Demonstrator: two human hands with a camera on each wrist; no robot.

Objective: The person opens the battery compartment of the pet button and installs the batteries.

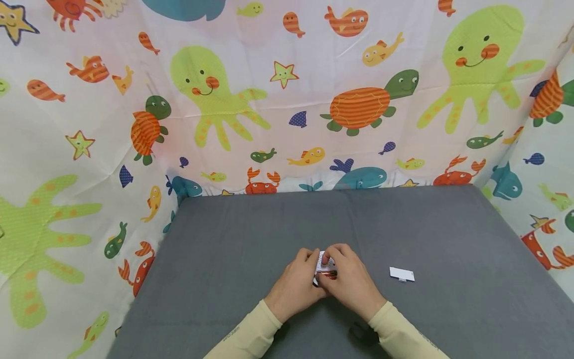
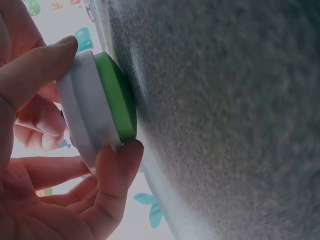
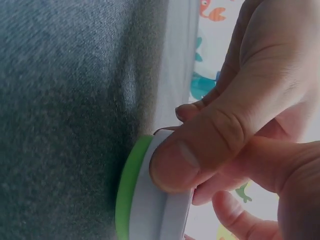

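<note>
A round white device with a green base [image 2: 117,97] is held low over the grey cloth between both hands. My left hand [image 1: 298,281] grips it from the left side, fingers along its edge. My right hand [image 1: 352,279] holds it from the right, its thumb [image 3: 177,165] pressed on the white side wall. In the head view its index finger curls over the device's white upper face [image 1: 323,258]. A copper-coloured battery [image 1: 331,274] shows in the device between the hands, partly hidden by the right fingers.
A small white cover [image 1: 401,273] with a tab lies on the grey cloth-covered table [image 1: 233,239], to the right of the hands. A curtain [image 1: 251,109] printed with sea animals surrounds the table at the back and sides.
</note>
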